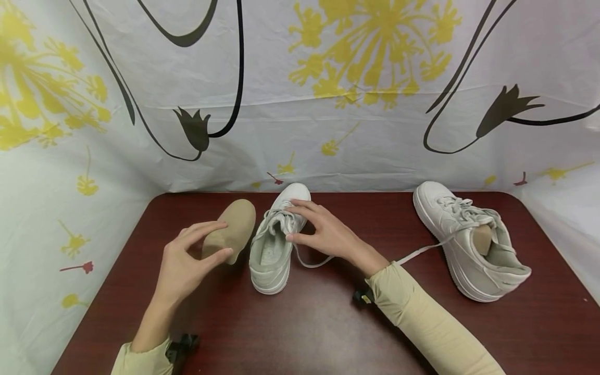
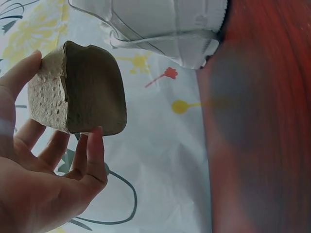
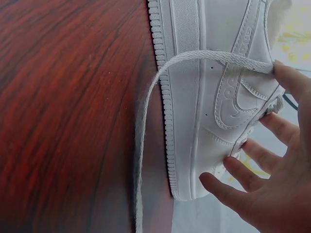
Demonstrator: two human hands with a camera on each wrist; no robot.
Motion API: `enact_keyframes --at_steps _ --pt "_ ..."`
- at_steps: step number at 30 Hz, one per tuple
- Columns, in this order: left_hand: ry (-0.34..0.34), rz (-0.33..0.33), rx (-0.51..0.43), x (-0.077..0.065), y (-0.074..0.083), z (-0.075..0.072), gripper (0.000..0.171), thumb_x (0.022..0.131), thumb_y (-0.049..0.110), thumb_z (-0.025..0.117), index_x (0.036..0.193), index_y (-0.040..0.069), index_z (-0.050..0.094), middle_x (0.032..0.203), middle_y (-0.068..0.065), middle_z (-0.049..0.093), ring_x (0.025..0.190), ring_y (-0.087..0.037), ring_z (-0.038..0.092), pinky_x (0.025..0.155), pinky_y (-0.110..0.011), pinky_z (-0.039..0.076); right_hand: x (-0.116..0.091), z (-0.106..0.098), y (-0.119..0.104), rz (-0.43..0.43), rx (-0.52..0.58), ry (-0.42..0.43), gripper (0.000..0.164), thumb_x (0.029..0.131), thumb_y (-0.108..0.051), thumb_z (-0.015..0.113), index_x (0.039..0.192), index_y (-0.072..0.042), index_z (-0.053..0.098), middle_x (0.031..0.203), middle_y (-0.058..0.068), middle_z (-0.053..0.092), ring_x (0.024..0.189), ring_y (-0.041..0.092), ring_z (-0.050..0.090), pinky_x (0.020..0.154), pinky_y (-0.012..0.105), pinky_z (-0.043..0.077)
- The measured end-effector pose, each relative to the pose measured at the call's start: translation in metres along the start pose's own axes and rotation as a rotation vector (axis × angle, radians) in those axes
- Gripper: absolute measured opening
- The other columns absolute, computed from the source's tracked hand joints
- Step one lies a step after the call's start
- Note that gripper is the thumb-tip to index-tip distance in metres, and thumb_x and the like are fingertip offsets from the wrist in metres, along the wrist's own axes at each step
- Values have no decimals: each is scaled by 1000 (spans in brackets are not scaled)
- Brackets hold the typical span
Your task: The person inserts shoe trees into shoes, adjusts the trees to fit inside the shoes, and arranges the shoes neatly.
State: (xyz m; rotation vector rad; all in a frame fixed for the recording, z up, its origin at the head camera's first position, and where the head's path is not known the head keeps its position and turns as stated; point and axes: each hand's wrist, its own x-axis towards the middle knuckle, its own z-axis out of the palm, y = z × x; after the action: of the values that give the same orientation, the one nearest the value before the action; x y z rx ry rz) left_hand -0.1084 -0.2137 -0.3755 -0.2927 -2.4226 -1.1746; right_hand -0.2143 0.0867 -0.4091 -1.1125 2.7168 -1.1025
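Observation:
My left hand holds a tan moulded shoe insert between thumb and fingers. The left wrist view shows the hollow end of this insert, with the thumb on one side and fingertips on the other. A white lace-up sneaker lies just to its right, toe pointing away, its opening facing me. My right hand grips that sneaker by the tongue and lace area, thumb near the opening. In the right wrist view a loose lace runs from near the thumb across the sneaker's side.
A second white sneaker stands at the right of the dark red table, with a tan insert inside it. One of its laces trails left across the table. A patterned white sheet hangs behind.

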Motion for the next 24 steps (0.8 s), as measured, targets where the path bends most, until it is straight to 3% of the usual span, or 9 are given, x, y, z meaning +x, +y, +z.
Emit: enact_keyframes --at_steps 5,11,18,19,24 --pt "12 22 -13 -2 12 -1 51 69 8 91 117 17 75 117 1 69 105 -3 55 79 -16 42 0 1 1 11 8 -5 62 90 -53 67 144 -28 53 154 -2 41 141 22 36 113 44 32" --pt "5 45 -52 0 43 -5 46 69 -2 87 113 3 74 112 -11 70 103 -5 55 79 -14 41 -1 1 2 10 20 -1 62 90 -52 68 144 -28 53 154 -2 41 141 22 36 113 44 32" --pt "0 74 -59 -1 50 -5 47 68 -3 88 113 4 74 112 -9 71 104 -7 57 82 -15 41 0 0 2 16 24 -3 61 89 -53 68 144 -31 53 154 -3 41 141 21 36 113 43 32" --pt "-1 79 -62 -1 56 -6 46 68 -4 87 112 3 74 111 -11 71 103 -7 57 81 -15 41 0 1 3 18 25 -3 61 89 -53 68 144 -31 53 154 -3 41 141 21 36 113 44 32" --pt "-7 109 -82 -3 58 -5 47 67 -3 87 112 4 74 109 -9 71 99 -4 57 75 -16 42 0 1 3 19 28 -2 61 89 -53 68 144 -31 53 153 -3 41 141 21 36 113 43 32"
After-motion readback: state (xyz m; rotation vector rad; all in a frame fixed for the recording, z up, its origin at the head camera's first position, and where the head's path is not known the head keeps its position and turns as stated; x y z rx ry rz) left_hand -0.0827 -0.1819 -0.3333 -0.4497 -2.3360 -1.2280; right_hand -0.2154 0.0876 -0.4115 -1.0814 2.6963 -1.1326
